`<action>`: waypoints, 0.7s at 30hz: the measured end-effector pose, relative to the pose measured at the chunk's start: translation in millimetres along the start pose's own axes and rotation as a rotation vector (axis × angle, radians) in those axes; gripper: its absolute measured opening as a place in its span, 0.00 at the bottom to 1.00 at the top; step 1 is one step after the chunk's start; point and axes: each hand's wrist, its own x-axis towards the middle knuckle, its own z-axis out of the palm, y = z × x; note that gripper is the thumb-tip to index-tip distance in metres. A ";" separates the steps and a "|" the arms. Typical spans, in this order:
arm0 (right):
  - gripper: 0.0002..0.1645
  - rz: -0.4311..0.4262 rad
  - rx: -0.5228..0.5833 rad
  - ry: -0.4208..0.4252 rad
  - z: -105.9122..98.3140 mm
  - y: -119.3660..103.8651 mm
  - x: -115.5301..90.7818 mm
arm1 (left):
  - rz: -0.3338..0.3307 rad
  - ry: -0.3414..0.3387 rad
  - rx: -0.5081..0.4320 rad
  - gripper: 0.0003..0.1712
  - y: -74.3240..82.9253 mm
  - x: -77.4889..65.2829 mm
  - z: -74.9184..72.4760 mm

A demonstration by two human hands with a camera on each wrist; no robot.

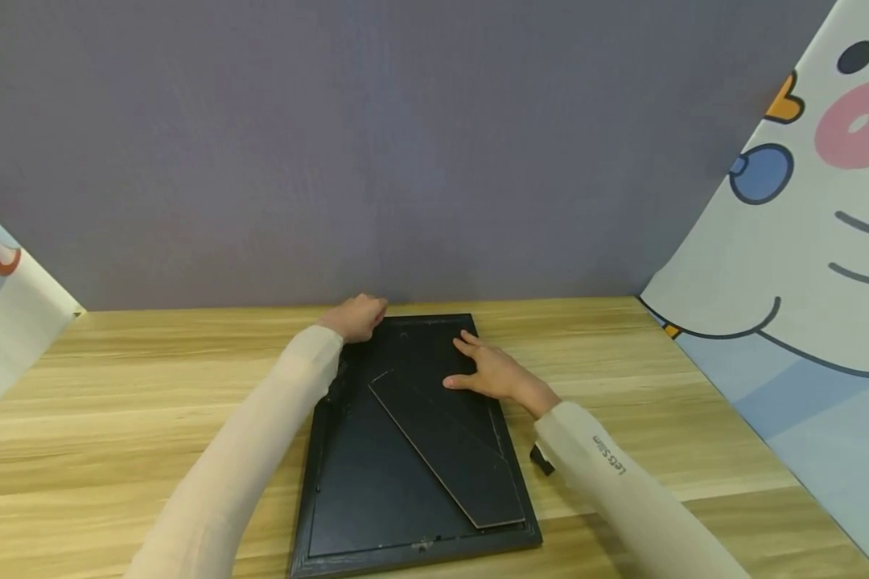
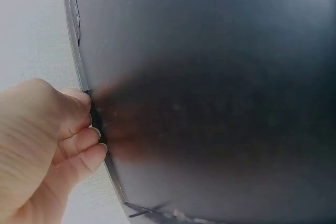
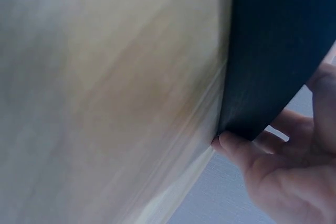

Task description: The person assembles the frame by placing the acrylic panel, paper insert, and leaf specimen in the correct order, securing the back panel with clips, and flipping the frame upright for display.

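A black picture frame (image 1: 348, 490) lies face down on the wooden table (image 1: 152, 402), its folding stand leg (image 1: 449, 450) flat along the backing. My left hand (image 1: 358, 316) is at the frame's far left corner, and its curled fingers (image 2: 79, 140) grip the rim (image 2: 79, 72). My right hand (image 1: 488, 370) rests on the backing near the far right side, fingers stretched out and thumb by the top of the stand leg. In the right wrist view the fingertips (image 3: 239, 148) touch the dark board (image 3: 273, 51).
A grey wall (image 1: 405, 145) rises just behind the table. Cartoon-printed sheets hang at the right (image 1: 804, 265) and the left (image 1: 0, 297). A small black piece (image 1: 541, 460) lies on the wood beside the frame's right edge, partly hidden by my right sleeve.
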 end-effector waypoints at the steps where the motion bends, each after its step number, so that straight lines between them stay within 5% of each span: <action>1: 0.49 0.000 0.000 0.000 -0.1 -0.3 -0.1 | -0.001 -0.003 0.004 0.10 0.1 -0.2 -0.1; 15: 0.49 0.012 0.010 0.000 -2.0 -3.1 -0.5 | 0.000 -0.049 0.067 0.08 3.4 -1.0 -3.6; 21: 0.49 0.010 0.001 -0.005 -0.9 -1.4 0.2 | -0.014 -0.072 -0.030 0.06 0.5 -3.7 -7.3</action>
